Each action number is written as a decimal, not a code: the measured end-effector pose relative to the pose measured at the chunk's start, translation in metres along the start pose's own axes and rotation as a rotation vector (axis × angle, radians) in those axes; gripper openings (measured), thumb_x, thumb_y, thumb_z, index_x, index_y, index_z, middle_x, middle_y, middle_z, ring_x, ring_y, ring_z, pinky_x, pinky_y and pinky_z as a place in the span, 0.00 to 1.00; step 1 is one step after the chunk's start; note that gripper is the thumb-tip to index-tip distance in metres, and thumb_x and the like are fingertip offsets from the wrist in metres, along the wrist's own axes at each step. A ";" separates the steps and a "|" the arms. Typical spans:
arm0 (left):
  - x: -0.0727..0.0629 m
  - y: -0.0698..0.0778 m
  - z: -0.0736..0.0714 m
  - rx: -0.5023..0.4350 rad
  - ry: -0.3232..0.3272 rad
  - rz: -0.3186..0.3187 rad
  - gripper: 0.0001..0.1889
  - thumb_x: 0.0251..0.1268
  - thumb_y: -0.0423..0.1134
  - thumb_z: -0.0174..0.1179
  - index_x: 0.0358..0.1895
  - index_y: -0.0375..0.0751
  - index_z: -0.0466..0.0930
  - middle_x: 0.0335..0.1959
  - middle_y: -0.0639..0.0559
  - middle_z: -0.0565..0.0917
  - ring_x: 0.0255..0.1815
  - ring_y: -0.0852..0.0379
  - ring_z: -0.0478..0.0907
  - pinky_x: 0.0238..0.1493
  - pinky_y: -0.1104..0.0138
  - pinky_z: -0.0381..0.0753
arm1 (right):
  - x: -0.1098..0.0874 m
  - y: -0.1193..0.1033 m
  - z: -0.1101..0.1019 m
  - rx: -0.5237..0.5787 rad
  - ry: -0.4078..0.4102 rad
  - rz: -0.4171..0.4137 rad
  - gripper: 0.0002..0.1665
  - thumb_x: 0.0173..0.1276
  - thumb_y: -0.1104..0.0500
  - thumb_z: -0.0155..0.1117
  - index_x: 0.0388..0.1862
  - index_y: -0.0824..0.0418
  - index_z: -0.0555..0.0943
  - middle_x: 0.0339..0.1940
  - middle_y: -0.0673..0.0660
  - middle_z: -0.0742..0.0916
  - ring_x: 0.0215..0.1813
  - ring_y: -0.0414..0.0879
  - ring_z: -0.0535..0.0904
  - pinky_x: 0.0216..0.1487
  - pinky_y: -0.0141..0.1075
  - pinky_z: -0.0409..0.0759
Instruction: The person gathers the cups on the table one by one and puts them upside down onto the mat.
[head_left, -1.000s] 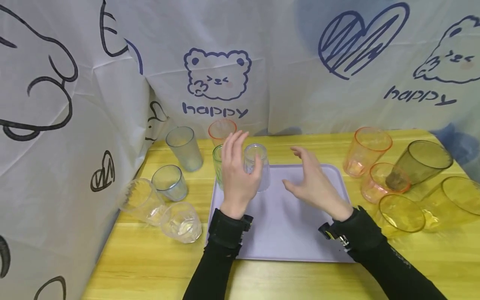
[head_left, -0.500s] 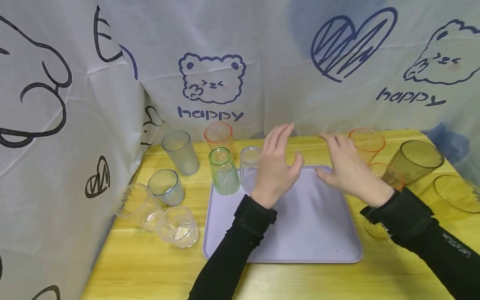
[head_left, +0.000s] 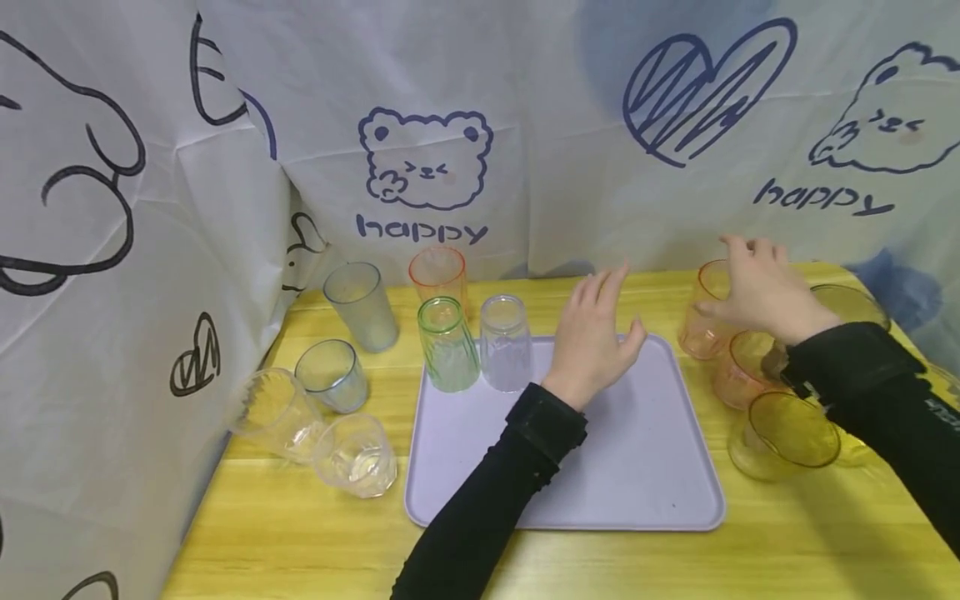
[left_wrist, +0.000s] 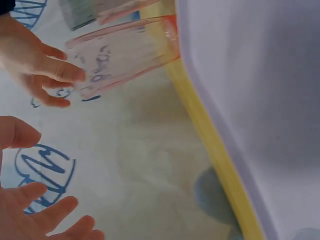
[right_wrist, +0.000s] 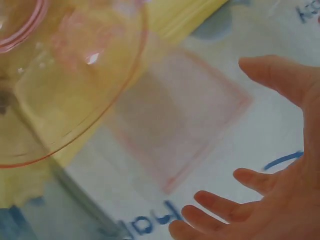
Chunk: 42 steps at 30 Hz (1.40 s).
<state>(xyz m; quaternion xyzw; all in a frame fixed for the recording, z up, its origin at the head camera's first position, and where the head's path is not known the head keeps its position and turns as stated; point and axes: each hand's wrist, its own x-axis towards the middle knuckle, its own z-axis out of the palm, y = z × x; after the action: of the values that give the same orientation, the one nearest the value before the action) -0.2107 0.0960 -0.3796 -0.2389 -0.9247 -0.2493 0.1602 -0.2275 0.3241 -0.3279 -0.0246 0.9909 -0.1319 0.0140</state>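
Note:
Above the lilac tray (head_left: 600,483), my left hand (head_left: 592,342) hovers with fingers spread and holds nothing. My right hand (head_left: 772,292) is raised over the right-hand glasses, thumb and fingers parted, nearest a tall pink glass with an orange rim (head_left: 701,329). In the right wrist view that tall pink glass (right_wrist: 175,115) lies beyond the fingers, apart from them. On the tray's back left corner stand a green glass (head_left: 448,350) and a clear glass (head_left: 506,350), both with their narrow ends up. The right forearm partly hides the glasses behind it.
Right of the tray are a short pink glass (head_left: 742,375), a yellow glass (head_left: 783,442) and a smoky glass (head_left: 851,300). Left stand blue-grey glasses (head_left: 363,308) and clear tumblers (head_left: 356,458). An orange-rimmed glass (head_left: 438,275) stands behind the tray, near the cloth wall (head_left: 570,208).
Both hands have moved right, away from the green and clear glasses. The right hand has crossed from above the tray to above the right-hand glasses. The glasses have stayed put.

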 end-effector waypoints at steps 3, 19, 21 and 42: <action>-0.001 -0.001 0.006 0.014 -0.036 -0.030 0.35 0.69 0.48 0.57 0.78 0.48 0.59 0.73 0.47 0.72 0.74 0.49 0.69 0.76 0.59 0.68 | 0.005 0.011 -0.001 -0.018 -0.057 0.057 0.62 0.60 0.46 0.73 0.76 0.77 0.49 0.67 0.87 0.61 0.66 0.82 0.55 0.65 0.75 0.62; -0.006 -0.007 0.023 -0.051 -0.116 -0.091 0.36 0.68 0.48 0.58 0.78 0.48 0.59 0.74 0.47 0.71 0.75 0.48 0.69 0.75 0.58 0.70 | 0.025 0.009 0.011 0.112 -0.120 0.027 0.60 0.64 0.43 0.70 0.75 0.79 0.50 0.71 0.84 0.63 0.69 0.80 0.59 0.68 0.73 0.63; -0.005 -0.006 0.024 -0.086 -0.121 -0.100 0.36 0.68 0.48 0.58 0.78 0.48 0.59 0.74 0.47 0.71 0.75 0.48 0.68 0.75 0.58 0.70 | 0.028 0.003 0.014 0.134 -0.101 0.026 0.61 0.63 0.43 0.70 0.77 0.78 0.49 0.72 0.84 0.63 0.70 0.79 0.59 0.68 0.73 0.63; -0.004 -0.010 0.032 -0.284 -0.146 -0.212 0.37 0.66 0.47 0.59 0.78 0.50 0.60 0.75 0.48 0.69 0.74 0.48 0.69 0.73 0.57 0.72 | 0.045 -0.021 0.043 0.358 0.080 0.148 0.70 0.55 0.44 0.78 0.79 0.74 0.45 0.73 0.84 0.60 0.72 0.78 0.57 0.70 0.71 0.63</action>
<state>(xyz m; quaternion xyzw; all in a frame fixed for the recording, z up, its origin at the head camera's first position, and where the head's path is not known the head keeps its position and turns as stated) -0.2178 0.1044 -0.4120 -0.1777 -0.9094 -0.3747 0.0304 -0.2696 0.2903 -0.3648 0.0565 0.9504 -0.3055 -0.0114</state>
